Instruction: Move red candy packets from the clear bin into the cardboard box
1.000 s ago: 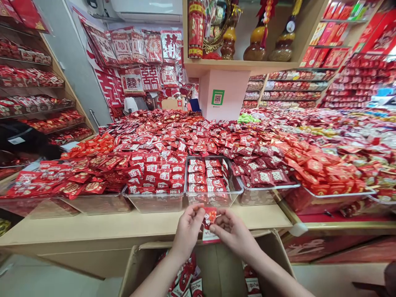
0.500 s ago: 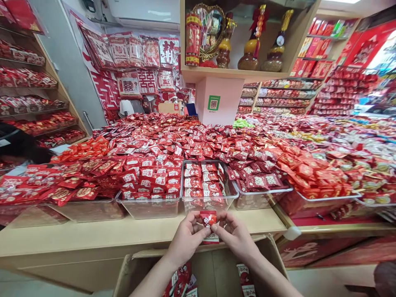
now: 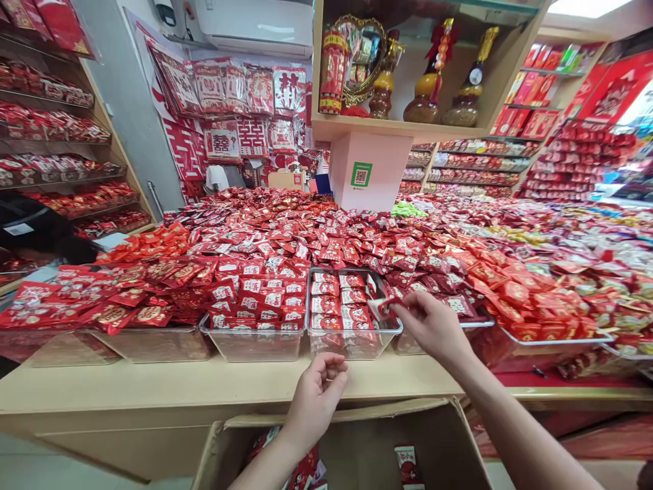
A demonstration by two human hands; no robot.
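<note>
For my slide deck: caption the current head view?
Right hand holding a red packet at a clear bin; left hand near cardboard box.

Along your worktop's (image 3: 168,388) far edge, the candy bin (image 3: 354,347) sits between neighbouring bins; the carton (image 3: 214,459) lies before its near edge.

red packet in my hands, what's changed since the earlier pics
The right hand has carried the red-and-white packet forward and right, to the right side of the clear bin. The left hand has let go of it and is empty, near the counter's front edge. The packet rows and cardboard box stayed in place.
</note>
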